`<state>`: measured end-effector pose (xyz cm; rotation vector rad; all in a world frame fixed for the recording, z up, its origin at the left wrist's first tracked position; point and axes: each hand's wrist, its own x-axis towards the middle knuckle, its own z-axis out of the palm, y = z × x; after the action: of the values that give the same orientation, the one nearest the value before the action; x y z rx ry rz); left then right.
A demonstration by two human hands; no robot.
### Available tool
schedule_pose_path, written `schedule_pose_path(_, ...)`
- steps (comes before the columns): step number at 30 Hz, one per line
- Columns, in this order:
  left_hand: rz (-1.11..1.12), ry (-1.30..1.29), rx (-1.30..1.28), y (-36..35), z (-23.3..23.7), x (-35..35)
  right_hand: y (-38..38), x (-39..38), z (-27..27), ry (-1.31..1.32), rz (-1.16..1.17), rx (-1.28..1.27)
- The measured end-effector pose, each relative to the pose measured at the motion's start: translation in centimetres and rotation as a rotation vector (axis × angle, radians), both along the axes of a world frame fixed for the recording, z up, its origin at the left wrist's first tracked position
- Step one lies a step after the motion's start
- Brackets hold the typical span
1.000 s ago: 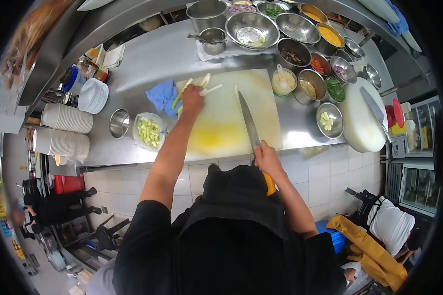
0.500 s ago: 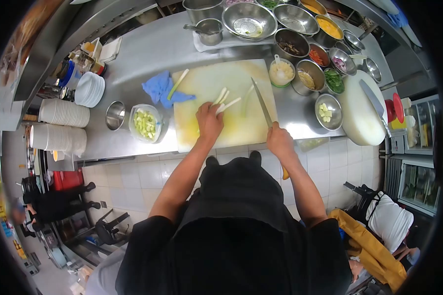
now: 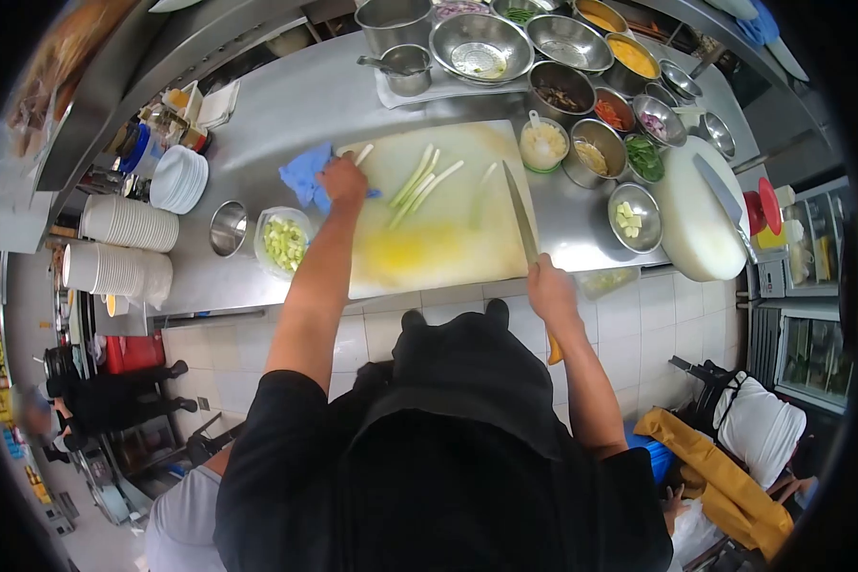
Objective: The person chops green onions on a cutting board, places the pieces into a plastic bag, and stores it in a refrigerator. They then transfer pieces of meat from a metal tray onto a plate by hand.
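Several pale green onion stalks lie side by side on the white cutting board, which has a yellow stain near its front edge. My left hand is closed over another green onion stalk at the board's upper left corner. Its white tip shows beyond my fingers, and a blue cloth lies partly under the hand. With my right hand I grip a long knife by its yellow handle. The blade rests along the board's right side, tip pointing away from me.
A tub of chopped green onion and a steel bowl stand left of the board. To the right are a bowl of pale chunks and a round white board with a second knife. Other people are behind me.
My left hand has left the stalks mid-board and moved up and left onto the stalk by the blue cloth. My right hand and knife have shifted slightly down and right.
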<state>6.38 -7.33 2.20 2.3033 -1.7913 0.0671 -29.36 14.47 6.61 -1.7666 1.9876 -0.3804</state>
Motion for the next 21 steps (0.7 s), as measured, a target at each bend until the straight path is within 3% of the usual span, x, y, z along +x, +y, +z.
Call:
schedule_pose_path(5, -0.344, 0.311, -0.345, 3.4, 0.0, -5.2, 0.5, 0.1, -0.8, -0.043, 0.006, -0.031)
schedule_pose_path(7, -0.376, 0.375, -0.225, 7.2, -0.5, -7.8, 0.2, 0.3, -1.0, -0.043, 0.003, -0.039)
schedule_pose_path(11, -0.400, 0.301, -0.290, 10.0, -2.9, -10.2, 0.0, 0.9, -0.4, -0.067, 0.035, -0.035)
schedule_pose_path(14, -0.279, 0.144, -0.410, 10.0, -2.7, -11.0, -0.2, 1.6, -0.1, -0.072, 0.032, -0.001)
schedule_pose_path(21, -0.519, 0.251, -0.277, 13.9, -2.7, -7.4, -0.4, 2.2, 0.8, -0.096, 0.065, 0.010)
